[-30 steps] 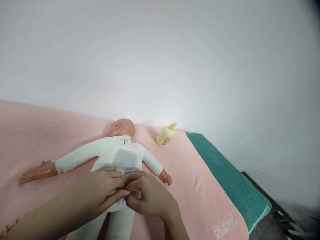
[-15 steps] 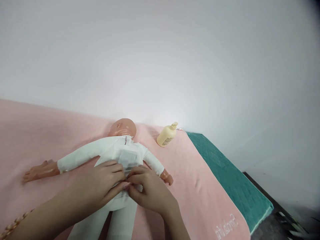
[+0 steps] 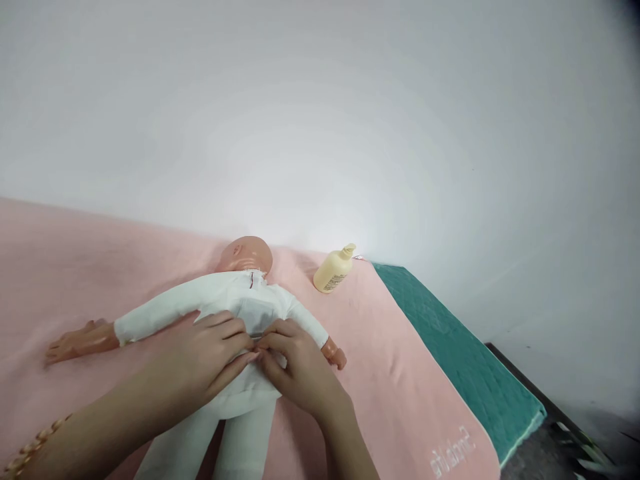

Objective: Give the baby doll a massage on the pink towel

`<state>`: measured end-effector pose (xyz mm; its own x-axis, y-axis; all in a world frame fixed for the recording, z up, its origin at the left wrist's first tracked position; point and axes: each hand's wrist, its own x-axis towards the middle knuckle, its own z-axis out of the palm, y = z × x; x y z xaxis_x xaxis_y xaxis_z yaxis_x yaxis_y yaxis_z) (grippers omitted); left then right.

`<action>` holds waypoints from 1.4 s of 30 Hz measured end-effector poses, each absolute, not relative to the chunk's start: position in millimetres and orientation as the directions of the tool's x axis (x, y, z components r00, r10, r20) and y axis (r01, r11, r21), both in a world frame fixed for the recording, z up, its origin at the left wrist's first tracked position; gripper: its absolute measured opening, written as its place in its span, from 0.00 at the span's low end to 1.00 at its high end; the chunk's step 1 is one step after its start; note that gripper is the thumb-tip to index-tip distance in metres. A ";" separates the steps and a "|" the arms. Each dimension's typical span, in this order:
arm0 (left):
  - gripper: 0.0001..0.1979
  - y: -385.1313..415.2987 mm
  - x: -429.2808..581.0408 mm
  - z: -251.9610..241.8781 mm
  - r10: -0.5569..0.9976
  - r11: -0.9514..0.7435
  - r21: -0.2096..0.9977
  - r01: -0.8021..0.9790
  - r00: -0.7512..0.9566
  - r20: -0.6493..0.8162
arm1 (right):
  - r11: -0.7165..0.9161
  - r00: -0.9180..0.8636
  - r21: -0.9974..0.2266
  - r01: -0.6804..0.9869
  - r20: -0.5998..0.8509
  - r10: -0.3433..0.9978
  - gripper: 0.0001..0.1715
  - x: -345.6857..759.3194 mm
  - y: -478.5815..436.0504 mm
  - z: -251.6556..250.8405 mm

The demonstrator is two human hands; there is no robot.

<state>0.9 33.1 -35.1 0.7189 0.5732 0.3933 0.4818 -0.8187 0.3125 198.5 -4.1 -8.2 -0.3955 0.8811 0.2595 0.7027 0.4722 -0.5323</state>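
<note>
A pink blanket spreads to its slanting edge, lower right; lower centre, I see left hand and right hand, fingertips bunched, over a doll; what they grip, I cannot tell.

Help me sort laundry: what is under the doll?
A pink blanket shows beside the doll's head and arms. The patch directly beneath its body is covered; whether the green cloth past the blanket's right edge continues there cannot be seen.
</note>
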 end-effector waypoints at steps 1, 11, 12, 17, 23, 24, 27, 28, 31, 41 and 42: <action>0.20 33.0 0.9 -36.2 0.579 -0.814 0.316 0.487 0.719 0.385 | 0.460 -0.381 -0.536 0.708 0.258 0.888 0.09 198.3 -3.7 -8.4; 0.19 34.7 1.8 -41.1 0.594 -0.802 0.361 0.475 0.699 0.399 | 0.431 -0.354 -0.583 0.688 0.248 0.902 0.11 195.5 -1.2 -10.6; 0.18 35.3 1.6 -41.2 0.589 -0.806 0.355 0.473 0.702 0.401 | 0.431 -0.355 -0.582 0.690 0.248 0.902 0.11 195.8 -1.1 -10.5; 0.17 37.8 1.0 -42.7 0.545 -0.837 0.300 0.457 0.737 0.400 | 0.409 -0.334 -0.572 0.711 0.238 0.912 0.09 197.8 -0.6 -11.3; 0.17 38.4 1.1 -40.5 0.521 -0.853 0.261 0.451 0.741 0.424 | 0.401 -0.336 -0.579 0.710 0.222 0.915 0.10 198.6 0.7 -14.3; 0.17 38.5 1.1 -39.7 0.512 -0.859 0.258 0.443 0.743 0.431 | 0.402 -0.337 -0.578 0.710 0.222 0.915 0.10 198.7 1.1 -14.6; 0.16 38.9 1.3 -39.4 0.506 -0.862 0.264 0.432 0.735 0.451 | 0.412 -0.338 -0.568 0.712 0.236 0.911 0.09 199.2 2.2 -15.5; 0.16 39.1 1.3 -40.2 0.511 -0.860 0.272 0.432 0.729 0.455 | 0.418 -0.338 -0.563 0.713 0.247 0.908 0.09 199.3 2.4 -15.8; 0.16 39.6 1.0 -43.7 0.536 -0.844 0.313 0.436 0.695 0.478 | 0.446 -0.338 -0.554 0.703 0.291 0.895 0.09 199.2 3.0 -17.5; 0.13 48.6 -0.1 -45.5 0.550 -0.831 0.352 0.430 0.544 0.634 | 0.489 -0.271 -0.565 0.665 0.428 0.862 0.09 201.3 7.8 -26.8; 0.12 49.4 -0.7 -46.0 0.547 -0.830 0.338 0.444 0.528 0.650 | 0.482 -0.257 -0.566 0.669 0.433 0.864 0.09 201.4 8.1 -27.9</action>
